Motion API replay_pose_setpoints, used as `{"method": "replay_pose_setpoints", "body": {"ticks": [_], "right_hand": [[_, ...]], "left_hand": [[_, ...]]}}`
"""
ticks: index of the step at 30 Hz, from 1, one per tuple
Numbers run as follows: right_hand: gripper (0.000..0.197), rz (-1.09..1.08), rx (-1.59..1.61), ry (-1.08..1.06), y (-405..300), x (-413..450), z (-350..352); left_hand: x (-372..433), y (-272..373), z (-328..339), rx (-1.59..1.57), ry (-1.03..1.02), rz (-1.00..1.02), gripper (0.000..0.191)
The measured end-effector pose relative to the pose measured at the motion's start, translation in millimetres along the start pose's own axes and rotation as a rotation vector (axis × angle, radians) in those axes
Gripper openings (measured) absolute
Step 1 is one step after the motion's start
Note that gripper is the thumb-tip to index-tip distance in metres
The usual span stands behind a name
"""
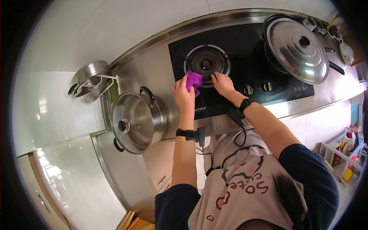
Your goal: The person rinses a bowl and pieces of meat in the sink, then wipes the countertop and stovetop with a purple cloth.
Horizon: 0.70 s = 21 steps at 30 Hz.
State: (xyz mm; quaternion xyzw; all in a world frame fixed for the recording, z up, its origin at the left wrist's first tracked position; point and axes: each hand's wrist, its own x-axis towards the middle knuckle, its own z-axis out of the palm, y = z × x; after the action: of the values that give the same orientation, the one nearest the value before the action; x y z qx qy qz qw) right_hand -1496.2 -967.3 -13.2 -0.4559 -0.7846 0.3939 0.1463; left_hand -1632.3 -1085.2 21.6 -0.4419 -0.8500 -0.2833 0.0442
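Note:
My left hand (184, 91) grips a bunched purple cloth (193, 82) at the front left of the round gas burner (206, 63). With its fingertips, my right hand (223, 84) pinches a dark prong of the metal pan support (226, 56) at the burner's front right. The burner is set in a black glass gas hob (244, 37), and two control knobs (268, 86) sit to the right of my right hand. What lies beneath the cloth is hidden.
A steel stockpot (158, 120) with a glass lid stands left of the hob. On the right burner is a wok under a domed steel lid (290, 54). Pots hang on a white wall rack (113, 77). Cables hang from both wrist straps (186, 134).

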Motion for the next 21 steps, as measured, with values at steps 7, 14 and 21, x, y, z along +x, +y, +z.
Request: {"method": "replay_pose_setpoints", "body": {"ticks": [7, 14, 21], "right_hand": [[0.03, -0.013, 0.017, -0.009, 0.4, 1.6, -0.2], [0.045, 0.157, 0.44, -0.123, 19.9, 0.7, -35.9], [0.042, 0.477, 0.841, -0.204, 35.8, -35.3, -83.5]], "left_hand": [[-58.8, -53.9, -14.3, 0.001, -0.049, -0.206, 0.041], [-44.8, 30.3, -32.5, -0.36, 0.015, -0.082, 0.043], [-23.6, 108.3, 12.0, -0.218, -0.101, 0.18, 0.053]]}}
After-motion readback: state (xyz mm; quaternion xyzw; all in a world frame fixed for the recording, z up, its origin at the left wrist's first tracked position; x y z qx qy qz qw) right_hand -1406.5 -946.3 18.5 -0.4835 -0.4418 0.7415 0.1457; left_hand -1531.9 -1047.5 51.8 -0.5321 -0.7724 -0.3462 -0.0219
